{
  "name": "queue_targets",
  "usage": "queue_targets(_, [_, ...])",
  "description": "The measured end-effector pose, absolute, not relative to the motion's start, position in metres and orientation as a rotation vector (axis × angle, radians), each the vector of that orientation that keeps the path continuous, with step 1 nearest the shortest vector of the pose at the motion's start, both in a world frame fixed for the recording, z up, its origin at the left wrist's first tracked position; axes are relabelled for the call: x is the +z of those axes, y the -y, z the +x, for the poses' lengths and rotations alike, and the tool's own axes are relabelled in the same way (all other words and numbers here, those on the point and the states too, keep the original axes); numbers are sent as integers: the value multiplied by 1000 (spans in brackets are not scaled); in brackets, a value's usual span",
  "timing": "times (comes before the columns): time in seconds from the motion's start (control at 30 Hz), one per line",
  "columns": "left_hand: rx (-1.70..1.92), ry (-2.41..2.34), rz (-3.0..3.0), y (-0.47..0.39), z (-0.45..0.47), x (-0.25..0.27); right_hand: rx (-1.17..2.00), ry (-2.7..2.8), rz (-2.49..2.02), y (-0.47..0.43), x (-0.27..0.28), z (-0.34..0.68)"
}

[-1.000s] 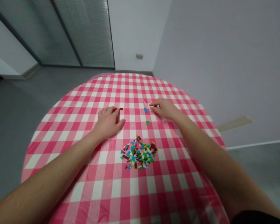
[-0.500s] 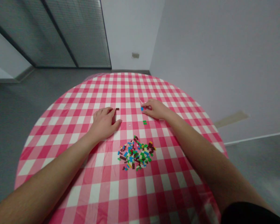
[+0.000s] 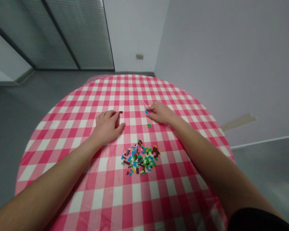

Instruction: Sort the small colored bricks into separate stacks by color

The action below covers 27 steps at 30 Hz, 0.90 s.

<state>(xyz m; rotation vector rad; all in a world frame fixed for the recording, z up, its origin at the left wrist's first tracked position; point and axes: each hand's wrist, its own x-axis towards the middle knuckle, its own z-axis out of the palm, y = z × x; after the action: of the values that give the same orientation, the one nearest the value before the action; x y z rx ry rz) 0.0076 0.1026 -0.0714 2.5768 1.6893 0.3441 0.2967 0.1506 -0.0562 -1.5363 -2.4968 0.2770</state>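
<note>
My left hand point(image 3: 107, 128) rests palm down on the tablecloth, thumb and fingers apart, with nothing seen in its grasp. Its fingertips are beside a small dark brown brick point(image 3: 120, 112). Across from it, my right hand point(image 3: 161, 113) has its thumb and fingers closed at a small blue brick point(image 3: 146, 112), partly hidden by the fingers. Green bricks point(image 3: 149, 126) lie close together just nearer to me than the right hand. A heap of small mixed building bricks point(image 3: 141, 158) in green, blue, brown, white and yellow is spread between my forearms.
A red-and-white checked tablecloth point(image 3: 132, 205) covers the round table. Behind the table are a white wall with a socket plate point(image 3: 139, 56) and a glass partition with blinds point(image 3: 91, 35). Another wall point(image 3: 226, 64) stands to the right.
</note>
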Motion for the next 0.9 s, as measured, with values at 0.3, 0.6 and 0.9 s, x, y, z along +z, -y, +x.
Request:
queue_targets(0.3, [356, -1671, 2559, -103, 7, -72, 390, 2377, -1545, -130, -38, 299])
queue_targets(0.6, [348, -1678, 2552, -103, 7, -71, 623, 2531, -1402, -94, -42, 301])
queue_targets(0.9, [355, -1678, 2557, -103, 6, -72, 617, 2436, -1387, -92, -50, 302])
